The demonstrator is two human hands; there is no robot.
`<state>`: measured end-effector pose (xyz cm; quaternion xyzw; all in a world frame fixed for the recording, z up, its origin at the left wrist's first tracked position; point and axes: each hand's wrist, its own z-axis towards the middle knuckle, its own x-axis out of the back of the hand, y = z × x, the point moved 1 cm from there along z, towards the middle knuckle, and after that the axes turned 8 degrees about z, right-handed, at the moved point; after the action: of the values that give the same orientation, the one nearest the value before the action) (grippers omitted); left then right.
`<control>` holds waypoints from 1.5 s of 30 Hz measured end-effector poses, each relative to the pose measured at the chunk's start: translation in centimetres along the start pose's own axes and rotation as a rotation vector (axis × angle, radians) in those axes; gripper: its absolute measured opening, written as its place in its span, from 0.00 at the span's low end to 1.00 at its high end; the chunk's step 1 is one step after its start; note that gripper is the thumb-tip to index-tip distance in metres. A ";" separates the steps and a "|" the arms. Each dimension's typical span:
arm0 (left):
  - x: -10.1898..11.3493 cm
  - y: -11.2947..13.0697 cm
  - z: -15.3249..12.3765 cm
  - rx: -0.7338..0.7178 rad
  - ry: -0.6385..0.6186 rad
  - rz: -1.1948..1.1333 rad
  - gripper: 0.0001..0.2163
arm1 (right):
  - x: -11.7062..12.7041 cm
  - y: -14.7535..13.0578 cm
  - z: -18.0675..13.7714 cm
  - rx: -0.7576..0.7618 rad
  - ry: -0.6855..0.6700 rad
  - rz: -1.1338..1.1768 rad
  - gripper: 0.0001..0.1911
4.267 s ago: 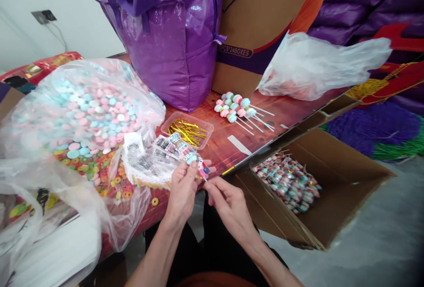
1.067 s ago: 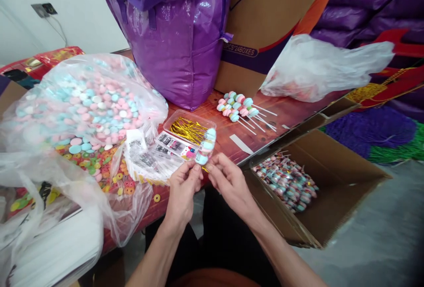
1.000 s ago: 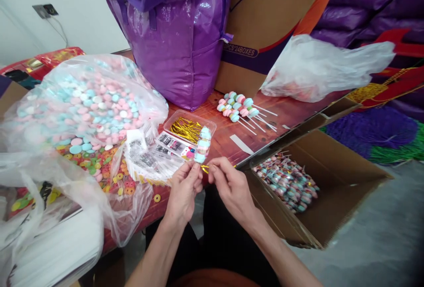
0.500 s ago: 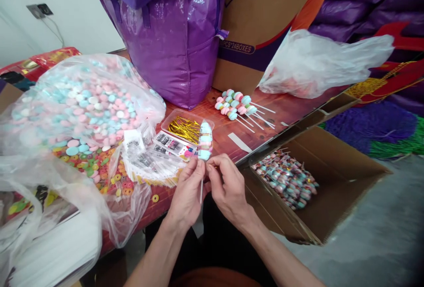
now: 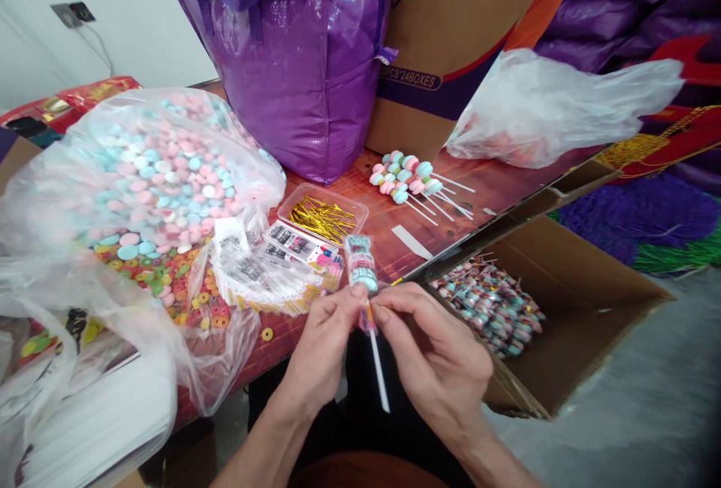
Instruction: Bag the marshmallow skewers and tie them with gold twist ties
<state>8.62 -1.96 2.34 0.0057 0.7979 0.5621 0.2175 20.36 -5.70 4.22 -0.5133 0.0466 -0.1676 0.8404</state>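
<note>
A marshmallow-type candy skewer (image 5: pixel 362 263) in a clear printed wrapper stands tilted in front of me, its white stick (image 5: pixel 379 372) pointing down. My left hand (image 5: pixel 324 341) is closed on the gathered neck of the wrapper, just under the candy. At the same spot my right hand (image 5: pixel 436 356) pinches a gold twist tie (image 5: pixel 396 282), one end of which sticks out above the fingers. Beyond the candy are a clear tub (image 5: pixel 365 210) of gold twist ties and a fan of printed wrappers (image 5: pixel 253 278).
At left sit a plastic bag (image 5: pixel 140 165) of pastel candies and loose gummy rings (image 5: pixel 169 285). Unwrapped skewers (image 5: pixel 405 176) lie behind, near a purple bag (image 5: pixel 293 82). An open carton (image 5: pixel 586 315) at lower right holds wrapped skewers (image 5: pixel 490 304).
The wrapped skewer has come lower and nearer, its stick now slanting right. My right hand has turned and moved right, and the gold tie's end now shows.
</note>
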 end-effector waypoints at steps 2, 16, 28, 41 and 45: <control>-0.3 0.1 0.2 -0.049 -0.026 0.062 0.12 | 0.2 0.6 -0.7 -0.184 -0.031 0.090 0.08; 4.6 -0.7 5.9 -0.389 0.522 1.351 0.10 | 8.3 7.5 -3.5 -0.710 0.759 0.551 0.19; 3.7 -0.4 3.3 -0.585 0.461 1.029 0.07 | -1.6 5.2 -0.6 -0.534 0.075 0.281 0.15; 1.8 -1.7 2.1 0.036 0.168 -0.218 0.14 | -3.2 6.0 1.5 -0.520 0.123 0.463 0.12; 1.6 -0.8 3.3 0.054 0.327 -0.493 0.16 | -2.6 5.4 1.6 -0.456 0.081 0.327 0.14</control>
<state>8.52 1.08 0.20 -0.2731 0.8143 0.4644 0.2161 19.56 -1.23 -0.06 -0.6675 0.1989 -0.0353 0.7167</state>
